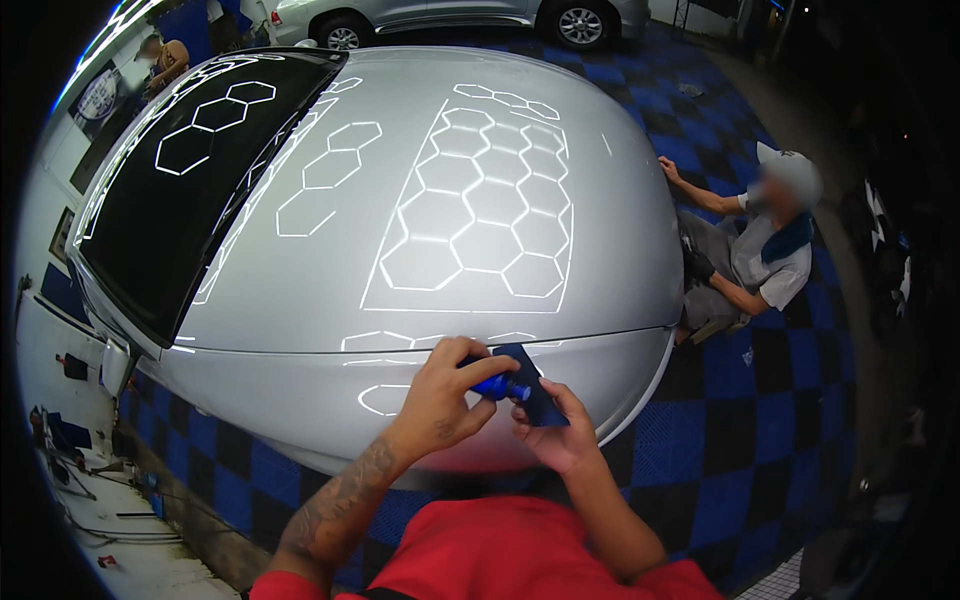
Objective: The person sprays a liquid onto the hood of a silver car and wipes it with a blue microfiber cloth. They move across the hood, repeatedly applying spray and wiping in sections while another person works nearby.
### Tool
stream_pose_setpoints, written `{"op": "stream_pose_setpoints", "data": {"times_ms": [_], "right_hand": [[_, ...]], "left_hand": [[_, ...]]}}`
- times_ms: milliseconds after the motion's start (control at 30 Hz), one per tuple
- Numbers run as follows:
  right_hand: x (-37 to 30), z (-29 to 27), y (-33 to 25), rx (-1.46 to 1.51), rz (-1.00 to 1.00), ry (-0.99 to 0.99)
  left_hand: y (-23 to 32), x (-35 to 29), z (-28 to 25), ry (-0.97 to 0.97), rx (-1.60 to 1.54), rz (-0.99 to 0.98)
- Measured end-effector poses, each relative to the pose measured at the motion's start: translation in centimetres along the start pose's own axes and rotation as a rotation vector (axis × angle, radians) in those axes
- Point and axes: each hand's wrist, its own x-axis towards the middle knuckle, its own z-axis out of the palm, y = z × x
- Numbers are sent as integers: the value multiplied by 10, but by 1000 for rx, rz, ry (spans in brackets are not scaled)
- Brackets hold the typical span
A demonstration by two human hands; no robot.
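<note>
My left hand (447, 398) is wrapped round a small blue bottle (491, 386), tilted so that its neck points right. Just beside the neck, my right hand (563, 430) grips a flat dark blue applicator block (537, 384) between thumb and fingers. Whether the bottle's tip touches the block I cannot tell. Both hands are over the near fender of a silver car, in front of its hood (330, 260). Bright hexagon light shapes reflect in the paint.
At the car's front right, a person in a white cap (797, 178) crouches with one hand by the bumper. Another person (168, 62) stands beyond the dark windshield (215, 150). A second silver car (450, 14) is parked behind. Blue and black checkered tiles (740, 440) cover the floor.
</note>
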Motion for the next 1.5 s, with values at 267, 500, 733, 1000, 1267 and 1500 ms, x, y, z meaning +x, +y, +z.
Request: {"op": "stream_pose_setpoints", "data": {"times_ms": [267,500,733,1000,1267,1500], "right_hand": [[-13,42,69,44,-98,-81],[-16,47,86,110,-66,-132],[18,19,44,80,-129,96],[174,18,96,-1792,-1093,230],[193,1,103,-2014,-1019,464],[132,-120,-71,-1661,-1039,1033]], "left_hand": [[0,-9,-64,-22,396,435],[-25,-26,-64,-15,230,357],[-57,-99,-12,93,-949,-415],[-43,-168,-5,131,-1012,-508],[-55,-145,-5,55,-967,-500],[-50,-88,23,-64,-912,-411]]}}
